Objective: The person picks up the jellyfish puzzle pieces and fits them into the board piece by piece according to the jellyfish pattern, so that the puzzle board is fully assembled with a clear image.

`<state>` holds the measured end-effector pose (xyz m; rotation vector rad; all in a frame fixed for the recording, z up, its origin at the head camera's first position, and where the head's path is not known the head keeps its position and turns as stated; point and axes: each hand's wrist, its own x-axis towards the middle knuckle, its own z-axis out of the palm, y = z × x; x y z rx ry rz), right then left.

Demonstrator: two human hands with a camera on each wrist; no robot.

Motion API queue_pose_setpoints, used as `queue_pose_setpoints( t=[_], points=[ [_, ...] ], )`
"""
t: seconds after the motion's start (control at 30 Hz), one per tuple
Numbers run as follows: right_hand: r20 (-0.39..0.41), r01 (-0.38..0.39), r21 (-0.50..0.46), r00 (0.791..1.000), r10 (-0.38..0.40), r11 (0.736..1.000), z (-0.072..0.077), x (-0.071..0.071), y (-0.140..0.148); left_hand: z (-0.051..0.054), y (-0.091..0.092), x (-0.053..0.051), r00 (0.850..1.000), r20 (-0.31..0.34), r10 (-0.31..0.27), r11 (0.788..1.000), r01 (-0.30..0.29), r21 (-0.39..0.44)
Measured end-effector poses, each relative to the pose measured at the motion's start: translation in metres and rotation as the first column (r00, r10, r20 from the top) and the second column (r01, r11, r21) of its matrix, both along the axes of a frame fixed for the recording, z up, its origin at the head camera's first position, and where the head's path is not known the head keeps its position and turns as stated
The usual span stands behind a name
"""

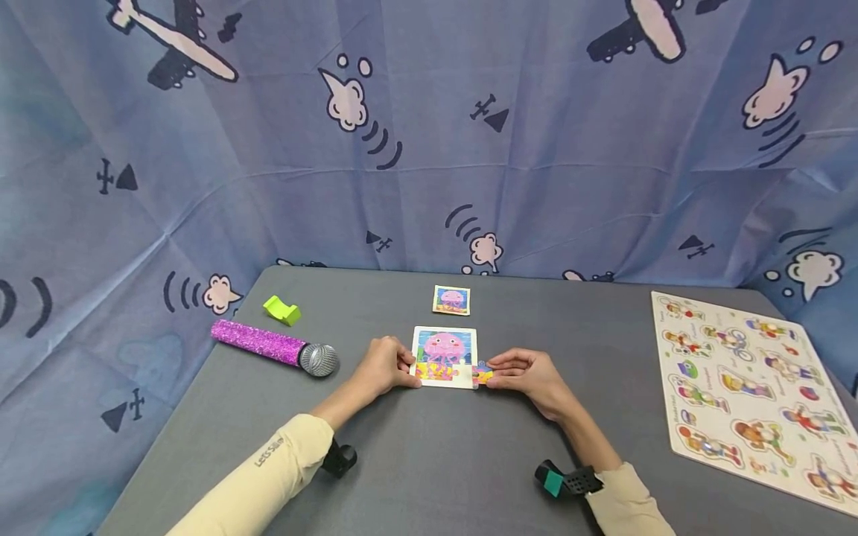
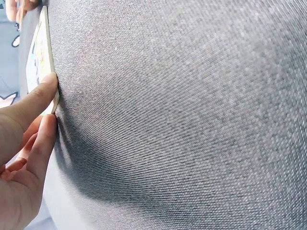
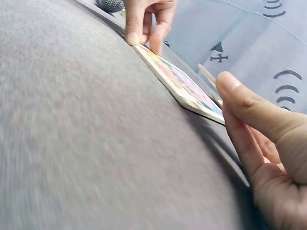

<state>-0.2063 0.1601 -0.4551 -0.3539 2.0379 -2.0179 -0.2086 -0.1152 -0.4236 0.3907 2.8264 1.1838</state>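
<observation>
A small square jigsaw puzzle (image 1: 444, 346) with a pink jellyfish picture lies on the table, with a bare pale gap at its lower right. My left hand (image 1: 383, 365) holds its lower left corner, thumb at the front edge and fingers along the left side. Between thumb and fingers, my right hand (image 1: 532, 378) pinches a colourful puzzle piece (image 1: 480, 374) beside the puzzle's right edge. The right wrist view shows this piece (image 3: 207, 75) edge-on and tilted, partly behind the thumb. Whether it touches the puzzle I cannot tell.
Behind the puzzle lies a small jellyfish picture card (image 1: 452, 300). To the left are a purple glitter microphone (image 1: 268, 343) and a lime-green curved block (image 1: 281, 310). A large board of sports figures (image 1: 757, 387) lies at the right. A blue patterned curtain (image 1: 429, 149) hangs behind the grey table.
</observation>
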Motion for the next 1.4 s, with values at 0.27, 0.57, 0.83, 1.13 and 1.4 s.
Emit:
queue_pose_setpoints(
  t=[0.27, 0.57, 0.83, 1.13, 1.4],
  points=[
    [-0.115, 0.112, 0.099, 0.988, -0.1, 0.989, -0.002, -0.003, -0.025, -0.002, -0.001, -0.001, 1.0, -0.007, 0.004, 1.0, -0.004, -0.014],
    [-0.26, 0.204, 0.357, 0.959, -0.113, 0.911, 0.009, -0.001, -0.041, 0.0, -0.002, -0.001, 1.0, -0.015, -0.006, 1.0, 0.006, -0.001],
    [-0.33, 0.223, 0.459, 0.942, -0.068, 0.86, 0.01, -0.006, -0.044, -0.001, -0.001, -0.001, 0.999, -0.029, -0.015, 1.0, 0.016, 0.008],
    [-0.326, 0.185, 0.483, 0.945, -0.02, 0.856, 0.016, -0.005, -0.044, 0.001, -0.001, 0.001, 1.0, -0.019, -0.022, 1.0, 0.022, 0.002],
    [-0.33, 0.188, 0.466, 0.944, -0.027, 0.865, 0.018, -0.005, -0.042, 0.0, -0.002, 0.0, 1.0, -0.019, -0.021, 1.0, 0.022, 0.02]
  ],
)
